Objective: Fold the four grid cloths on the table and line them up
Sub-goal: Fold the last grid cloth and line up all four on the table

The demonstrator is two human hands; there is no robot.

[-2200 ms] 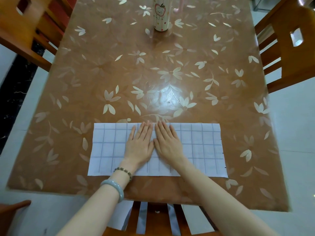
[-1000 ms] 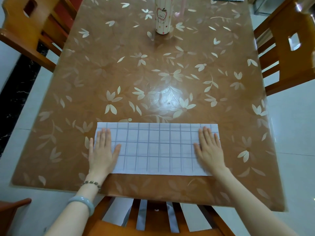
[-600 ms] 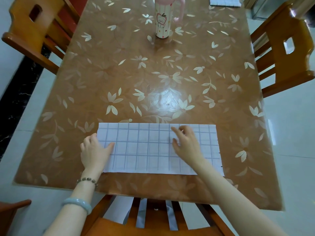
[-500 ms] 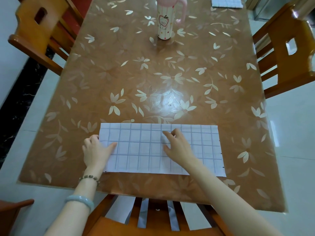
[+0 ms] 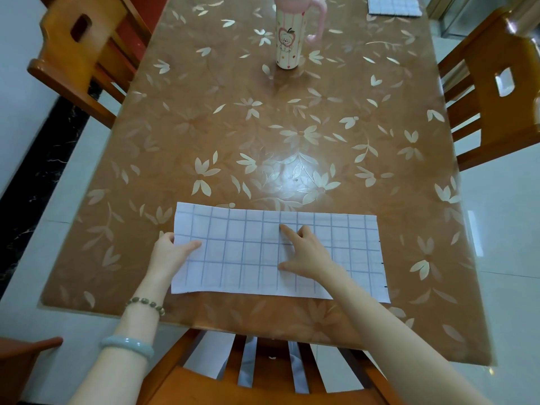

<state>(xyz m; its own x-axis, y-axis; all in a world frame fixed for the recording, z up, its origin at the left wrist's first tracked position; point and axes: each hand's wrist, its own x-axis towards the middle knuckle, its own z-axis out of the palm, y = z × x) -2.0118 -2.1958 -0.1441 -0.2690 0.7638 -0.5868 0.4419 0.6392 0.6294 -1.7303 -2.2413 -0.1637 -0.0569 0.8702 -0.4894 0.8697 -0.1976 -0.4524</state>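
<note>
L hand [image 5: 172, 252] pinches left end of long white grid-lined cloth [image 5: 242, 258], prob. to flip it over. R hand [image 5: 306, 255], holding nothing, pins the mid-line.

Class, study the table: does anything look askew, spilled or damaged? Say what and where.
Nothing stands out. The grid cloth lies as a neat folded strip, its left end pinched by the left hand. The cup stands upright, nothing spilled.
</note>
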